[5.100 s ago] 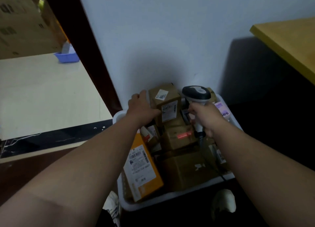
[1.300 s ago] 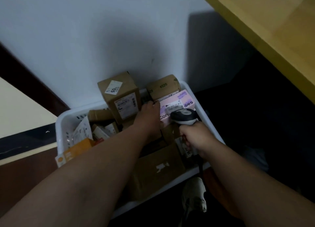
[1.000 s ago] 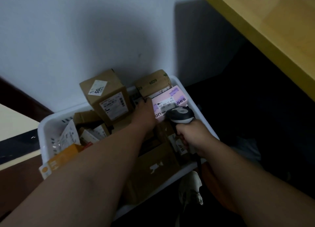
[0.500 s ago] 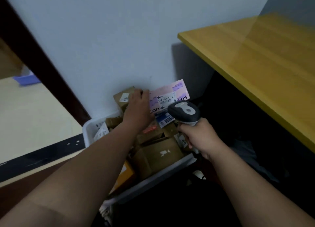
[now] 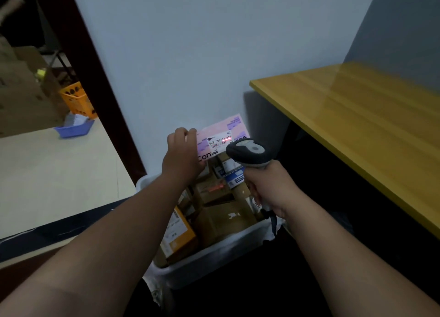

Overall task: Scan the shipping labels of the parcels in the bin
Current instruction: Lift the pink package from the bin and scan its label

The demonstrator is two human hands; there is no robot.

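My left hand (image 5: 182, 154) holds a flat pink parcel (image 5: 215, 132) by its left end, lifted above the white bin (image 5: 209, 262) against the wall. Its white shipping label (image 5: 220, 141) faces me, and a red scan line glows across the label's right part. My right hand (image 5: 269, 185) grips a grey handheld scanner (image 5: 250, 151), whose head points at the label and covers the parcel's lower right corner. In the bin lie several brown cardboard parcels (image 5: 223, 212) and an orange box (image 5: 177, 231) with a white label.
A yellow wooden tabletop (image 5: 362, 121) juts out on the right, above the bin's level. A dark door frame (image 5: 95, 83) stands left of the wall. Beyond it are a blue tray (image 5: 73, 128), an orange basket (image 5: 77, 100) and cardboard boxes. A shoe (image 5: 154, 290) shows below the bin.
My left hand has raised the pink parcel out of the bin and up against the wall. The scanner has come up with it, and a red line now falls on the label.
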